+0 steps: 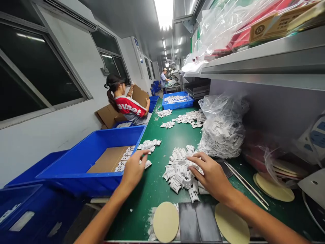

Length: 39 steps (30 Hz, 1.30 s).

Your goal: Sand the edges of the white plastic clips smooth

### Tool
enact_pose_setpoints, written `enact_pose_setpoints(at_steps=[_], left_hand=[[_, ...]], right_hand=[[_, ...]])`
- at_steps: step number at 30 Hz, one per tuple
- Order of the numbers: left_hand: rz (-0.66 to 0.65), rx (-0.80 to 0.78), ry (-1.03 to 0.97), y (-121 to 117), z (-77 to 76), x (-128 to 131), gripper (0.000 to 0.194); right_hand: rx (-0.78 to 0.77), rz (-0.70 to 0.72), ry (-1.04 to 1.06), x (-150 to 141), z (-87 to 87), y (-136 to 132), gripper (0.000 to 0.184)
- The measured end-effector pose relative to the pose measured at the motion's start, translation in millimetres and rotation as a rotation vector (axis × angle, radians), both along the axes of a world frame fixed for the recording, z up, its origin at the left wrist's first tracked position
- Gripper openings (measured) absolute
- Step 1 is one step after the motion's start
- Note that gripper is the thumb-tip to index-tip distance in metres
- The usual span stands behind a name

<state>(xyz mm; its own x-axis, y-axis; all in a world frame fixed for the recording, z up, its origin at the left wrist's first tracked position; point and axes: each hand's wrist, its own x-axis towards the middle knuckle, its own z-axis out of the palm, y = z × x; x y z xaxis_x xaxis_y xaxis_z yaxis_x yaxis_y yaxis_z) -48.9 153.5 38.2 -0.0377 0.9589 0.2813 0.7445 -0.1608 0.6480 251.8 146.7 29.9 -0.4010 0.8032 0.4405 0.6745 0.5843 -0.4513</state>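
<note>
My left hand is at the left edge of the green table, its fingers curled against a small white plastic part. The far side of that part shows past the fingers; the grip itself is partly hidden. Over the right side of a loose pile of white plastic parts hovers my right hand, thumb and fingers apart. Its fingertips are close to the pile, and I cannot tell whether they touch it. A smaller group of white parts lies just beyond my left hand.
Left of the table stands a blue bin with cardboard and rows of parts. A clear bag of parts stands at right. Yellow discs and dark sheets lie in front. A shelf overhangs. A co-worker holds cardboard.
</note>
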Motion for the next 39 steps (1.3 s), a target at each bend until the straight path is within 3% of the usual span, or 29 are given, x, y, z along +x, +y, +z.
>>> enact_pose_setpoints(at_steps=[3, 5, 10, 14, 19, 23, 29, 32, 35, 39], left_hand=[[-0.025, -0.025, 0.091, 6.0, -8.7, -48.7, 0.034], [-0.094, -0.065, 0.127, 8.3, -19.5, -64.7, 0.031], [-0.169, -0.074, 0.135, 11.4, -39.8, -66.6, 0.021], [-0.152, -0.043, 0.012, 10.5, -37.7, -69.7, 0.024], [-0.053, 0.023, -0.370, 0.4, -23.3, -73.4, 0.035], [0.063, 0.074, -0.769, -31.2, -13.8, -66.8, 0.049], [0.284, 0.048, -1.193, -92.7, -28.2, -36.8, 0.036], [0.295, 0.004, -1.236, -101.3, -34.9, -9.5, 0.042], [0.255, -0.019, -1.155, -100.5, -34.4, 13.3, 0.049], [0.256, 0.006, -0.997, -111.0, -33.0, 17.4, 0.049]], right_hand=[[0.028, 0.113, -0.118, -22.8, 1.3, -0.3, 0.027], [0.014, 0.208, -0.188, -52.7, 1.6, 6.3, 0.025], [-0.013, 0.364, -0.363, -141.1, -2.5, 45.2, 0.031], [-0.069, 0.392, -0.493, -175.2, -2.6, 71.7, 0.033], [-0.167, 0.351, -0.552, -186.3, 0.8, 79.1, 0.034], [-0.284, 0.298, -0.481, -191.7, 2.1, 81.2, 0.034], [-0.422, 0.243, -0.262, -157.4, 2.1, 79.2, 0.035], [-0.485, 0.219, -0.163, -144.1, 4.4, 71.5, 0.035], [-0.518, 0.185, -0.041, -146.2, 11.0, 63.6, 0.035], [-0.535, 0.137, 0.126, -131.1, 24.4, 50.1, 0.031]])
